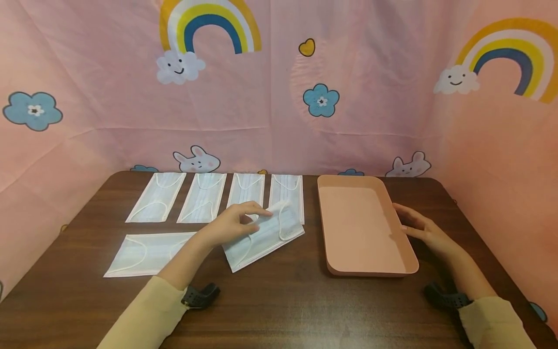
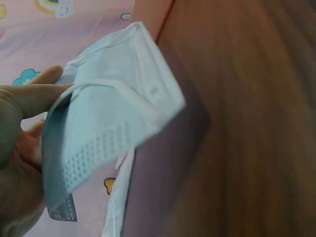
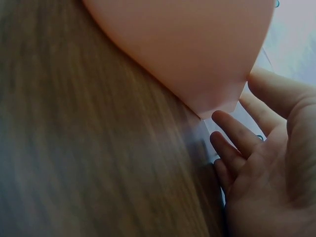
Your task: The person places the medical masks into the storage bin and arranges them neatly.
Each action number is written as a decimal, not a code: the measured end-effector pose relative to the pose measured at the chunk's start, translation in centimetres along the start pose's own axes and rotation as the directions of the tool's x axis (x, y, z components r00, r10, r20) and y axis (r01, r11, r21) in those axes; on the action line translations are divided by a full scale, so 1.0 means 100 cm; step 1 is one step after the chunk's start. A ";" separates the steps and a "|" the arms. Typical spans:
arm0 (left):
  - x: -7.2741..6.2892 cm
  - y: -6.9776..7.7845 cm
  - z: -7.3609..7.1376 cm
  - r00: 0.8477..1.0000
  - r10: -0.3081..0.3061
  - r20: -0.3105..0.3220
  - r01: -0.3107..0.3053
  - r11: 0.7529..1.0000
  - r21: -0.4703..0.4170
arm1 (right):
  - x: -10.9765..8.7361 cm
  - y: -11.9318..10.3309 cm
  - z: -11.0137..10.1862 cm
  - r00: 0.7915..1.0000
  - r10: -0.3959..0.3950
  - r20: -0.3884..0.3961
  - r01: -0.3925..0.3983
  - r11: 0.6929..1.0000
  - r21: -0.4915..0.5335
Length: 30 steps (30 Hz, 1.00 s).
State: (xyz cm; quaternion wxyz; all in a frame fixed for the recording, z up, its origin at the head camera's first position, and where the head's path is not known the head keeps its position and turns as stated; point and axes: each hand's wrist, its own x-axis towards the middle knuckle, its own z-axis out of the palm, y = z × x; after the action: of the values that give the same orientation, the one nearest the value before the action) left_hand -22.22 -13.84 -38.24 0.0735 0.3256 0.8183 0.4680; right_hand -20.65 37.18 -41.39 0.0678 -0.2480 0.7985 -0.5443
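Note:
My left hand [image 1: 228,223] pinches a pale blue face mask [image 1: 266,237] between thumb and fingers, tilted over the table. In the left wrist view this mask [image 2: 108,108] bends, its white ear loop facing the camera and its shadow falling on the wood. My right hand [image 1: 429,235] rests against the outer right side of a shallow pink tray [image 1: 357,223]. In the right wrist view the thumb touches the edge of the tray [image 3: 187,49], while the other fingers lie loosely bent near its corner. Nothing is visible inside the tray.
Several flat masks lie in a row at the back, including a leftmost mask [image 1: 156,198] and a mask [image 1: 202,198] beside it. Another mask [image 1: 148,252] lies sideways nearer the front left, partly behind my left forearm. Pink printed cloth [image 1: 287,97] surrounds the dark wooden table [image 1: 279,305].

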 end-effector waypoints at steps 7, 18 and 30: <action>0.011 0.015 0.001 0.994 -0.018 -0.112 0.006 0.994 -0.111 | 0.000 -0.002 0.001 1.000 -0.011 0.006 0.011 1.000 0.000; 0.031 0.035 0.014 0.959 0.079 -0.274 -0.128 0.977 -0.168 | 0.000 -0.002 0.001 1.000 -0.025 0.009 0.025 1.000 -0.009; 0.055 0.058 0.032 0.919 -0.042 -0.391 -0.096 0.940 -0.326 | -0.001 -0.001 0.001 1.000 0.004 0.001 -0.004 1.000 -0.021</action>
State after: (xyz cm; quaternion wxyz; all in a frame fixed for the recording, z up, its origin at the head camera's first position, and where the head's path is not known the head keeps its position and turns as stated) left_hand -22.49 -6.23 -34.26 -0.0435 0.2189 0.7188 0.6584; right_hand -20.49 37.13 -41.36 0.0665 -0.2475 0.8045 -0.5359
